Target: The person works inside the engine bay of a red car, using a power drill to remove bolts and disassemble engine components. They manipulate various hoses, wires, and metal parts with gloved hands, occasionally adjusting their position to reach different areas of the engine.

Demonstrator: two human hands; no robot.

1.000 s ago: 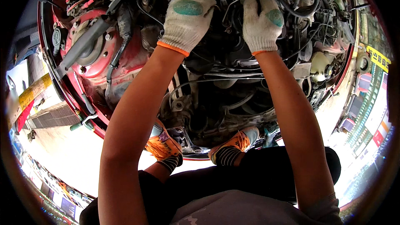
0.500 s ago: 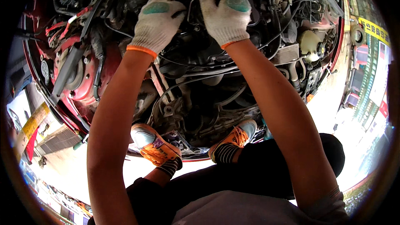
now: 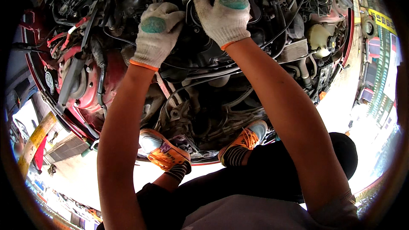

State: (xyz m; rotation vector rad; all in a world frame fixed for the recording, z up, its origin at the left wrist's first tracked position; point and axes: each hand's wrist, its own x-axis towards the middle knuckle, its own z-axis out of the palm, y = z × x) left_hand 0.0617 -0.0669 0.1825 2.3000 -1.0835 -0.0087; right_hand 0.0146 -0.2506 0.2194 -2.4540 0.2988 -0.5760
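Note:
Both my hands wear white knit gloves with a green patch on the back and orange cuffs, and both reach into a car's engine bay [image 3: 213, 89]. My left hand [image 3: 158, 34] is closed, fingers curled in over dark engine parts; whatever it grips is hidden beneath it. Close by on the right, my right hand [image 3: 223, 10] bends its fingers down toward the far side, thumb side facing the left hand. Its fingertips are tucked out of sight, so what they hold cannot be made out. A thin curved pipe [image 3: 188, 6] runs between the two hands.
A red strut tower [image 3: 113, 74] with a dark bar lies left. On the right are a pale reservoir [image 3: 320, 41] and a ribbed hose [image 3: 279, 25]. A black cable [image 3: 213, 76] crosses below my hands. My orange shoes [image 3: 164, 151] stand at the bay's near edge.
My left hand has come slightly nearer to me, its fingers still curled. The right hand has shifted a little left. The whole view has tilted slightly.

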